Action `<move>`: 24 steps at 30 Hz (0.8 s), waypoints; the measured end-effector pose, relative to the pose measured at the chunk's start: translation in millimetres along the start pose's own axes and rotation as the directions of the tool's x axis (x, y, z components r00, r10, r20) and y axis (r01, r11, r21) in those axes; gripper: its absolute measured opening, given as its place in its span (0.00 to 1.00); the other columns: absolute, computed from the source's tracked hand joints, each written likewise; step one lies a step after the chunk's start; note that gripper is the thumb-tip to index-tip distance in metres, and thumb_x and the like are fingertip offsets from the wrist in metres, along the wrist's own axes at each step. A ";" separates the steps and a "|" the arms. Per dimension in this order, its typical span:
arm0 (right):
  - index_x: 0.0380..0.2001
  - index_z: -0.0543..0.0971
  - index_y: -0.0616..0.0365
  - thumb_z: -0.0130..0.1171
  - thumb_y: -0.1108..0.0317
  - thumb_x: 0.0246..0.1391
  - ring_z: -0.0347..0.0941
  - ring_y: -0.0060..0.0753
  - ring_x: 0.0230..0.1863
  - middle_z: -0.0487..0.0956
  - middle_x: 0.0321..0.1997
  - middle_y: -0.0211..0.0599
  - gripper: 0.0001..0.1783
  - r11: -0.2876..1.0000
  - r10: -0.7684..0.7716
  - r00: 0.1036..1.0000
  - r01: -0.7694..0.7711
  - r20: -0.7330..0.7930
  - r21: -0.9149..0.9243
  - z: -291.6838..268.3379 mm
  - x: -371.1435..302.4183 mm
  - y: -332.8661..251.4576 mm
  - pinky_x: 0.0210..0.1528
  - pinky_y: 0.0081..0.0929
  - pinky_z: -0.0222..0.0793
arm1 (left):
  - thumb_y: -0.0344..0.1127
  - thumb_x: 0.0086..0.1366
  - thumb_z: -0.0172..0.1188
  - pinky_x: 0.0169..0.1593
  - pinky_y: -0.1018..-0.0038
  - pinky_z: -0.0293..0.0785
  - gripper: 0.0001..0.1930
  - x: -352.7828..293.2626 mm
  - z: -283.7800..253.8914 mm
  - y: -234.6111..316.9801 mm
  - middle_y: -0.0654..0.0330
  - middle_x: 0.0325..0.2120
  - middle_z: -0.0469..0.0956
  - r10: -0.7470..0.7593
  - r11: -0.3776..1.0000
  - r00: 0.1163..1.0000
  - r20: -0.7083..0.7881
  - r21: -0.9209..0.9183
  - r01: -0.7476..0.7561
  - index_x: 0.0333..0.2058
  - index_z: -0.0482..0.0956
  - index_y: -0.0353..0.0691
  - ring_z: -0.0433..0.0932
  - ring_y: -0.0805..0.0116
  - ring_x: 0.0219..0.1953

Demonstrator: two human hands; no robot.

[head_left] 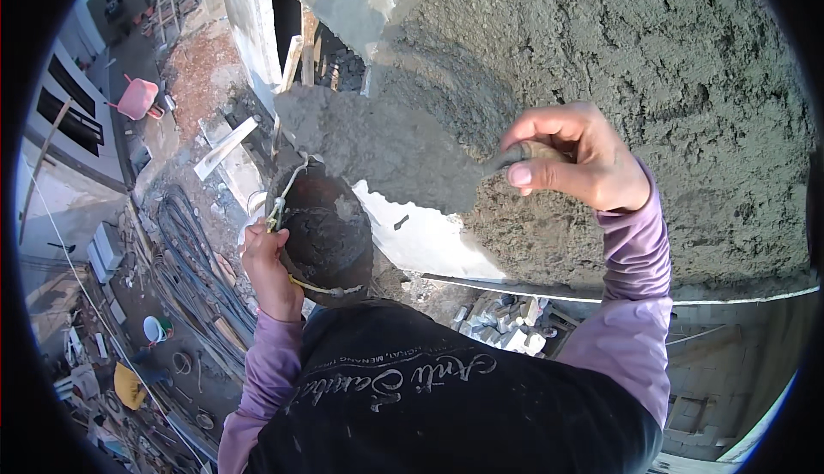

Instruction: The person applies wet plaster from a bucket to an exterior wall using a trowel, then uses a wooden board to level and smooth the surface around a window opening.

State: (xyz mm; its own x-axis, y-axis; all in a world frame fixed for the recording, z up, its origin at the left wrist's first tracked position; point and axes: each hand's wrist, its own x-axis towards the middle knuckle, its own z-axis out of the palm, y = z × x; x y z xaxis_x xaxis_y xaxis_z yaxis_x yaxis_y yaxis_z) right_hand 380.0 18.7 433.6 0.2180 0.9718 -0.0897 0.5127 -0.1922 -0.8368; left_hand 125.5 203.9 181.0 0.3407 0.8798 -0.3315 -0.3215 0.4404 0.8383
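At nine o'clock, dark bucket with grey mortar held by its rope, clenched in left grip; at two, trowel handle pinched between thumb and fingers of right grip; beyond, rough grey surface seen from twelve to three; farther, dark hoses looped at nine; pink wheelbarrow left at ten

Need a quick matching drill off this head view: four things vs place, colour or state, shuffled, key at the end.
1. Bucket
2. Tool handle
3. Wheelbarrow
4. Right sleeve

A. Pink, off at the picture's upper left
B. Purple, covering a forearm
C. Its rope gripped by the left hand
D. Gripped in the right hand

Pairs: 1-C, 2-D, 3-A, 4-B
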 end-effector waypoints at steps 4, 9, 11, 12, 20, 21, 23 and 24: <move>0.33 0.77 0.65 0.53 0.62 0.62 0.68 0.20 0.15 0.75 0.20 0.32 0.14 0.907 0.195 0.976 -0.216 0.095 0.362 -77.1 8.1 52.4 0.15 0.16 0.64 | 0.21 0.51 0.54 0.46 0.80 0.58 0.05 2.3 0.1 -4.1 0.66 0.30 0.62 0.031 0.998 0.999 -0.010 0.059 -0.031 0.22 0.68 0.37 0.63 0.75 0.36; 0.28 0.73 0.57 0.47 0.60 0.65 0.64 0.16 0.13 0.71 0.18 0.27 0.15 0.984 0.113 0.416 -0.172 -0.902 0.044 -82.4 -116.1 58.8 0.13 0.14 0.61 | 0.25 0.53 0.54 0.38 0.80 0.56 0.06 4.8 -16.6 -17.0 0.71 0.25 0.59 0.164 0.980 0.986 -0.011 0.116 -0.162 0.26 0.66 0.42 0.58 0.80 0.29; 0.30 0.74 0.59 0.48 0.61 0.65 0.64 0.14 0.14 0.70 0.18 0.26 0.14 0.964 0.056 0.302 -0.265 -0.952 -0.028 -43.9 -179.0 26.1 0.15 0.13 0.57 | 0.25 0.53 0.54 0.39 0.80 0.56 0.06 -4.7 -6.1 -12.7 0.70 0.26 0.59 0.137 0.981 0.990 0.024 0.136 -0.139 0.26 0.66 0.42 0.59 0.79 0.30; 0.31 0.75 0.61 0.50 0.61 0.64 0.64 0.14 0.15 0.70 0.18 0.25 0.14 0.929 0.076 0.317 -0.367 -0.945 -0.048 -31.2 -195.6 20.1 0.16 0.14 0.56 | 0.24 0.52 0.54 0.39 0.80 0.57 0.06 -4.9 0.0 -11.5 0.70 0.26 0.60 0.121 0.979 0.991 0.060 0.155 -0.129 0.26 0.66 0.41 0.59 0.79 0.31; 0.29 0.80 0.62 0.62 0.65 0.42 0.78 0.54 0.32 0.78 0.34 0.50 0.12 0.629 0.376 0.839 -0.543 -0.394 -0.556 167.6 -115.3 186.1 0.37 0.44 0.75 | 0.22 0.52 0.53 0.47 0.82 0.57 0.08 -53.7 41.0 -36.1 0.69 0.28 0.58 0.048 0.982 0.937 0.345 0.156 -0.108 0.21 0.63 0.41 0.60 0.78 0.35; 0.28 0.81 0.62 0.62 0.66 0.41 0.78 0.54 0.32 0.78 0.33 0.52 0.12 0.615 0.328 0.876 -0.483 -0.355 -0.624 195.3 -102.0 220.6 0.38 0.44 0.76 | 0.22 0.52 0.53 0.52 0.82 0.55 0.07 -67.1 53.1 -33.4 0.69 0.29 0.60 0.058 0.978 0.921 0.386 0.163 -0.130 0.22 0.65 0.40 0.62 0.77 0.38; 0.28 0.81 0.63 0.61 0.67 0.40 0.78 0.54 0.33 0.79 0.30 0.54 0.12 0.691 0.310 0.927 -0.372 -0.211 -0.620 230.4 -79.9 243.7 0.38 0.44 0.76 | 0.22 0.52 0.53 0.52 0.81 0.55 0.06 -85.7 61.1 -38.4 0.69 0.29 0.60 0.026 0.982 0.909 0.416 0.158 -0.100 0.23 0.67 0.40 0.63 0.76 0.39; 0.28 0.81 0.64 0.61 0.68 0.39 0.79 0.55 0.33 0.79 0.29 0.55 0.12 0.772 0.325 0.938 -0.335 -0.117 -0.540 234.5 -69.9 245.7 0.39 0.44 0.76 | 0.22 0.52 0.53 0.53 0.80 0.54 0.05 -88.1 63.0 -39.1 0.69 0.30 0.61 0.003 0.987 0.897 0.443 0.144 -0.075 0.24 0.68 0.40 0.63 0.75 0.40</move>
State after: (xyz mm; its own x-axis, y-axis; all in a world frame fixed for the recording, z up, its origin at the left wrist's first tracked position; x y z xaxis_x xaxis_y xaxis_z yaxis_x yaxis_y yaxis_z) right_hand 296.0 -64.4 107.6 0.4682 0.8334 -0.2935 0.7711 -0.5476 -0.3248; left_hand 163.7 97.9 204.7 0.6955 0.7111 -0.1031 -0.2152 0.3430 0.9144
